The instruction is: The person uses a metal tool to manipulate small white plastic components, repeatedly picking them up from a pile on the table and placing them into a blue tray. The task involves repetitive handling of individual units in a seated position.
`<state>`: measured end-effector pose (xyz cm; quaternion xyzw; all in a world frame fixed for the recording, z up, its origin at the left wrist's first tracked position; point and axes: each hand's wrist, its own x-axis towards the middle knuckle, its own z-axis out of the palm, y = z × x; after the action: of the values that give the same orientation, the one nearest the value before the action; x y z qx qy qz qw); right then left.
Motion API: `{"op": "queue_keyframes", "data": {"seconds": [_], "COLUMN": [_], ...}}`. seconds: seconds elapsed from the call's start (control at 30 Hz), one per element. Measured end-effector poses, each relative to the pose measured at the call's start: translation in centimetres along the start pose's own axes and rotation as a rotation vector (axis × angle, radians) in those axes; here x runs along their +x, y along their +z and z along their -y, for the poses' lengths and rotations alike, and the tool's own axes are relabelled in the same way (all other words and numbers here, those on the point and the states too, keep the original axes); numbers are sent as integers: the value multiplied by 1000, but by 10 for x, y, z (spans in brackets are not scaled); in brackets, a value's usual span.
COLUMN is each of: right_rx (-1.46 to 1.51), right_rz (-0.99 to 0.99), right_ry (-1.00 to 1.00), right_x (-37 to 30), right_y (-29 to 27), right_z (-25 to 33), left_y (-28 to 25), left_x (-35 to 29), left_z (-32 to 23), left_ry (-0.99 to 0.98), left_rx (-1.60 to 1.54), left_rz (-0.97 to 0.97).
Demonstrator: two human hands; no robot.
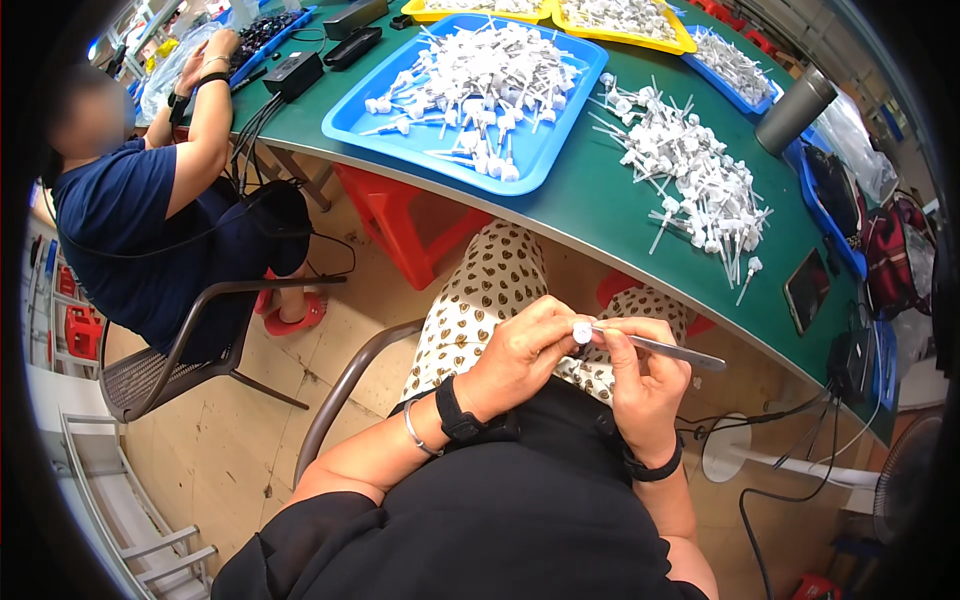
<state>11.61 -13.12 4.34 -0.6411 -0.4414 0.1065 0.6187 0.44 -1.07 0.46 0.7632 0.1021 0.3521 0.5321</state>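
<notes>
Over my lap, my left hand [525, 345] pinches a small white plastic part [582, 332] with a round head. Right beside it, the fingers of my right hand [645, 375] grip a slim, flat silver metal tool [680, 352], knife-like in shape. Its tip points at the white part; whether the two touch cannot be made out. A loose heap of similar white parts [700, 180] with thin stems lies on the green table beyond my hands. More of them fill a blue tray [345, 125] to its left.
Yellow trays [630, 32] and another blue tray with white parts stand farther back. A grey flask [795, 108] and a phone [806, 290] are on the table's right side. At the left sits a co-worker [130, 210]. A red stool [400, 220] is under the table.
</notes>
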Motion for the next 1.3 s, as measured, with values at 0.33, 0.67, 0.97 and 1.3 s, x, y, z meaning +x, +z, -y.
{"op": "queue_keyframes", "data": {"seconds": [0.33, 0.67, 0.97, 1.3], "right_rx": [26, -5, 2, -137], "right_rz": [-16, -51, -75, 15], "right_ry": [-66, -119, -84, -175], "right_x": [-3, 1, 1, 7], "right_y": [0, 5, 6, 2], "right_z": [0, -5, -6, 0], "left_y": [0, -2, -2, -1], "left_x": [3, 1, 2, 1], "left_z": [1, 7, 8, 5], "left_ry": [-20, 21, 25, -28], "left_rx": [-90, -12, 15, -19], "left_rz": [10, 32, 56, 63]}}
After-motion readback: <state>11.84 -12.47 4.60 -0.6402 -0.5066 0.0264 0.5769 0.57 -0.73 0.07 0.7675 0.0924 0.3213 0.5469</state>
